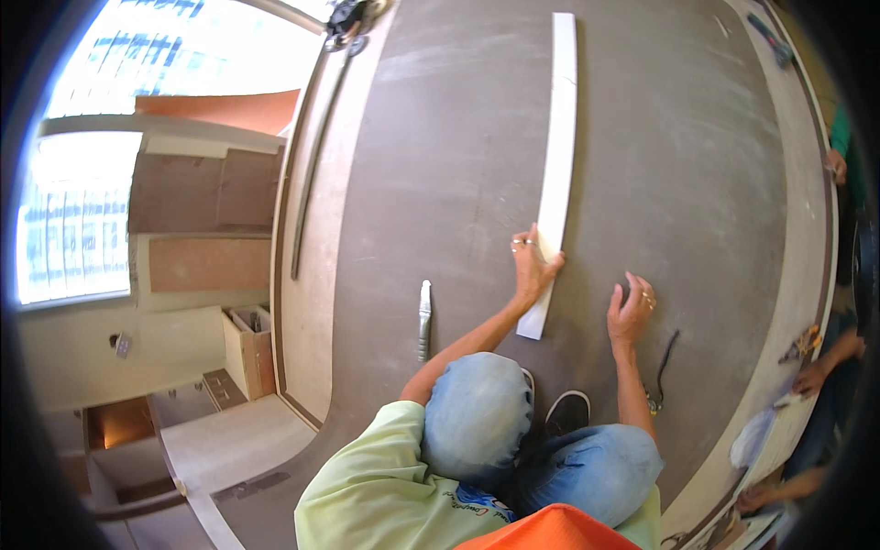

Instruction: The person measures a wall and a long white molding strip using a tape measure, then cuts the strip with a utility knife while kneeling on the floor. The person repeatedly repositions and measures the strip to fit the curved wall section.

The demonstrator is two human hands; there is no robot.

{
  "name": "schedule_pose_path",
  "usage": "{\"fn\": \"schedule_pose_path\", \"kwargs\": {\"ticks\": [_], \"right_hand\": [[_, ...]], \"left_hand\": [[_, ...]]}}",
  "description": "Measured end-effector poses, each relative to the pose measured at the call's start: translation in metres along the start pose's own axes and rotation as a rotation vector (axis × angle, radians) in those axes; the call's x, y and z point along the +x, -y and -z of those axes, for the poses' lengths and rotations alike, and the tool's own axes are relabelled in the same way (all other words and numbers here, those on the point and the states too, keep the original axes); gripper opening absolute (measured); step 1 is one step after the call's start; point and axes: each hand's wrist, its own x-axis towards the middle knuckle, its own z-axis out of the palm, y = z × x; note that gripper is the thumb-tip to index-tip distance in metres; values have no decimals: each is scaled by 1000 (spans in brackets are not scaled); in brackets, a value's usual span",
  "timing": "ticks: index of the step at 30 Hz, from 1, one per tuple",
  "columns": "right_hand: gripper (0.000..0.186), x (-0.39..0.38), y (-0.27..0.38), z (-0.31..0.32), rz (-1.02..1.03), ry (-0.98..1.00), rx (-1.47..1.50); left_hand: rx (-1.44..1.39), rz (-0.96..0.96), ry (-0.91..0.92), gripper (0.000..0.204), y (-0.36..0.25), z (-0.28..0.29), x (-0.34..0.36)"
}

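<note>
A long, narrow white strip (560,137) lies lengthwise on the brown-grey sheet (440,174) in front of me. My left hand (534,268) grips it close to its near end, fingers along the left edge and thumb at the right edge. My right hand (631,312) is to the right of the strip, apart from it, with bent, parted fingers and nothing in them. Left of my left forearm rests a silver, slim-handled tool (424,321) that looks like a utility knife. A thin dark object (667,362), its kind unclear, lies to the right of my right forearm.
Along the left side runs a long dark bar (316,170), with a black tool (346,20) at its far end. A hammer-like tool (772,41) lies far right. Other people's hands (811,378) show at the right edge. Wooden cabinets (119,440) stand lower left.
</note>
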Motion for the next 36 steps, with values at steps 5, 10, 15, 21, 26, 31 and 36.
{"fn": "schedule_pose_path", "kwargs": {"ticks": [5,10,15,21,26,31,36], "right_hand": [[33,-3,2,-1,17,11,-11],[32,-1,7,2,28,22,25],[31,0,-5,6,-26,31,8],[31,-1,-3,8,-16,14,6],[32,-2,-3,7,-16,20,2],[32,-2,-5,8,-15,14,11],[32,0,-3,8,-12,28,13]], "left_hand": [[-22,34,-3,89,4,11,1],[99,-150,-118,87,41,7,-1],[-67,60,30,87,-2,16,-2],[2,70,26,83,-4,20,0],[-38,74,43,84,0,26,3],[-34,98,61,85,1,29,3],[1,47,15,83,10,30,7]]}}
